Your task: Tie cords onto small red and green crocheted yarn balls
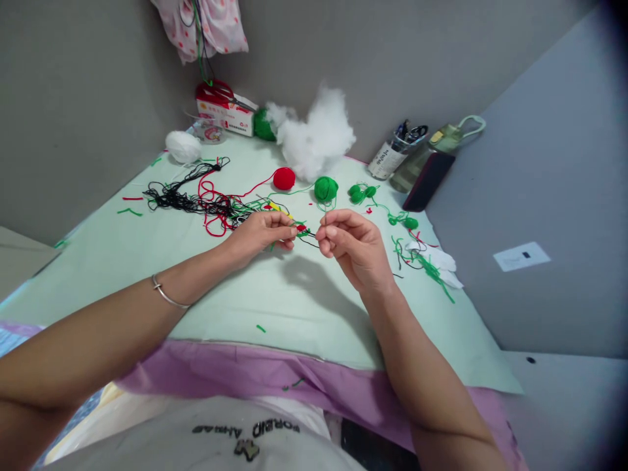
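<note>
Above the table's middle, my left hand (269, 230) pinches a small red and green yarn piece (301, 229) between thumb and fingers. Black yarn (309, 241) runs from that piece to my right hand (348, 239), whose thumb and index finger are pressed together on the strand. Whether a needle is also in the right fingers is too small to tell. Left of my hands lies a tangle of black yarn (181, 196) mixed with red yarn (209, 203) and green strands. A red yarn ball (284, 178) and a green yarn ball (326, 189) rest just behind my hands.
White stuffing (316, 134) is heaped at the back, near a tissue box (228, 114) with red-handled scissors (220, 91). A white yarn ball (183, 147) sits back left. A pen holder (387, 160), bottle (417, 163) and dark phone (429, 182) stand right. Green scraps (434, 271) lie beyond my right arm.
</note>
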`<state>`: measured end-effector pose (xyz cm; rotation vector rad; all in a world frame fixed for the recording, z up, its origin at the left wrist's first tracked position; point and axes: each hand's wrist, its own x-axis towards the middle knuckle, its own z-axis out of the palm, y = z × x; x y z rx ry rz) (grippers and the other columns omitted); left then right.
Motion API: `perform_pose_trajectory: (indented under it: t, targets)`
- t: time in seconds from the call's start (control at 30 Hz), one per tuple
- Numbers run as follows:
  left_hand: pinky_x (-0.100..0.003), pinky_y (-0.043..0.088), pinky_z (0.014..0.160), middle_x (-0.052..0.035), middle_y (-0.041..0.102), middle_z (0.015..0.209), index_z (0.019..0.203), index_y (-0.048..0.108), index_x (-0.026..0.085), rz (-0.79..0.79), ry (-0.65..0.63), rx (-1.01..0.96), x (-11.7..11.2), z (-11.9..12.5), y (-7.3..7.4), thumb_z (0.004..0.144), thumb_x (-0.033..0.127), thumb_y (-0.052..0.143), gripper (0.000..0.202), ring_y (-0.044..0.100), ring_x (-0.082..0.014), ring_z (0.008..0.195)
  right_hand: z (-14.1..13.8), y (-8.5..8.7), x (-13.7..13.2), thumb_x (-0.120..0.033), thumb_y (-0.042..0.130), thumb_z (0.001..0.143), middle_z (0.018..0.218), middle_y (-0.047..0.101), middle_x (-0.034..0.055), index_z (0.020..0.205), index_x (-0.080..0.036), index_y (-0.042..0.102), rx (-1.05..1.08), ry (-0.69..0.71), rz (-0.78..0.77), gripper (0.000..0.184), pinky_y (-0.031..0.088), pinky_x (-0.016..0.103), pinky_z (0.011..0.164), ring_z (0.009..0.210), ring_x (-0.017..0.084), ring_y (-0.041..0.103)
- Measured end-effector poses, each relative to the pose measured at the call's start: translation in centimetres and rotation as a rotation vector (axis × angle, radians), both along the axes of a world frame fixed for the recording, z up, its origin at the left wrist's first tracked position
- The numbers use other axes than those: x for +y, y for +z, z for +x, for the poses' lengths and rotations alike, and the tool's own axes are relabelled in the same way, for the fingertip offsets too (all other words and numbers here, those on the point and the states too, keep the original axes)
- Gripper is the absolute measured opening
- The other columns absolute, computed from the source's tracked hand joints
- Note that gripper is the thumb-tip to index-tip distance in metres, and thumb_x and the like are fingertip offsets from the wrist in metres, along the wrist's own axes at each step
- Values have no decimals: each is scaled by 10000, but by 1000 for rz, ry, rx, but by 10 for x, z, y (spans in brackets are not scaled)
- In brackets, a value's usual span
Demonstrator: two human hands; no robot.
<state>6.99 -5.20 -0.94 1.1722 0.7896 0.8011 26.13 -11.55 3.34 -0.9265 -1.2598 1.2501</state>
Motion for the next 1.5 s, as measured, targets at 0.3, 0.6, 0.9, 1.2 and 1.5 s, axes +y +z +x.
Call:
perform_pose_trajectory:
  t: [0.3, 0.6, 0.9, 1.2, 1.5]
  targets:
    - [-284, 563, 772, -29, 728, 859, 927, 622, 146, -138, 18, -151, -2, -2, 7, 735, 272, 841, 317, 709, -134, 736, -3, -14, -1, -195, 627, 930, 846, 602, 27, 928, -230, 734, -711, -357, 514, 113, 462, 277, 631, 720, 127, 553]
    - [-299, 556, 898, -1, 713, 863, 906, 631, 145, -128, -34, -237, -3, -2, 9, 758, 175, 807, 232, 722, -129, 806, -5, -20, 1, -146, 567, 959, 786, 546, 29, 948, -204, 695, -997, -387, 708, 141, 427, 281, 613, 679, 139, 553]
    - [-284, 584, 813, -43, 742, 831, 964, 641, 140, -121, -4, -222, -2, -3, 5, 827, 251, 766, 216, 727, -141, 756, -6, -18, -1, -131, 544, 971, 772, 540, 24, 951, -199, 689, -1055, -370, 788, 161, 421, 276, 624, 678, 134, 540]
    - [-249, 604, 797, -36, 722, 882, 991, 674, 121, -177, 49, -264, -2, -3, 12, 812, 107, 721, 185, 733, -131, 769, -7, -14, -5, -139, 551, 959, 751, 529, 11, 945, -200, 681, -914, -332, 672, 144, 434, 269, 624, 664, 130, 535]
    - [-265, 605, 860, -20, 708, 885, 997, 685, 137, -221, 18, -297, -5, -1, 13, 795, 20, 671, 234, 734, -125, 792, -5, -17, -4, -150, 541, 965, 762, 548, 21, 962, -198, 680, -925, -343, 663, 147, 439, 281, 644, 681, 137, 536]
